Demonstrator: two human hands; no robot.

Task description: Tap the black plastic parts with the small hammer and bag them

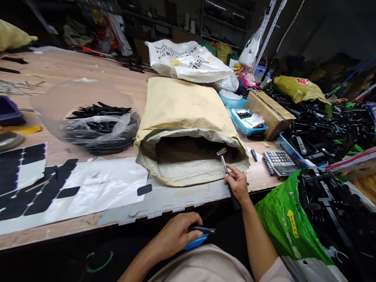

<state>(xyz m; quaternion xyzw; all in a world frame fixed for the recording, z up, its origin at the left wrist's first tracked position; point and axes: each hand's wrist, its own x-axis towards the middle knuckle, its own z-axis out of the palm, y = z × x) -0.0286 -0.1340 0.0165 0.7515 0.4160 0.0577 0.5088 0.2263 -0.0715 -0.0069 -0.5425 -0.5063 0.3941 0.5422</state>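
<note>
In front of me my right hand (pixel 237 183) grips a small hammer (pixel 224 164) with a metal shaft, a yellowish head and a dark handle pointing down. Its head reaches the open mouth of a large tan sack (pixel 185 102) lying on the table, with its pale woven lining showing. Dark shapes lie deep inside the sack, too dim to make out. Below the table edge, my left hand (pixel 183 233) is closed round a slim black part (pixel 204 229). Just under that hand a blue object (pixel 196 242) shows; whether it is held I cannot tell.
A clear plastic bag of black strips (pixel 101 129) stands left on the table (pixel 117 74). Black pads (pixel 69 192) lie on white sheeting. To the right are a calculator (pixel 280 161), blue baskets (pixel 248 123), a cardboard box (pixel 268 113) and a green bag (pixel 282 211) of black parts.
</note>
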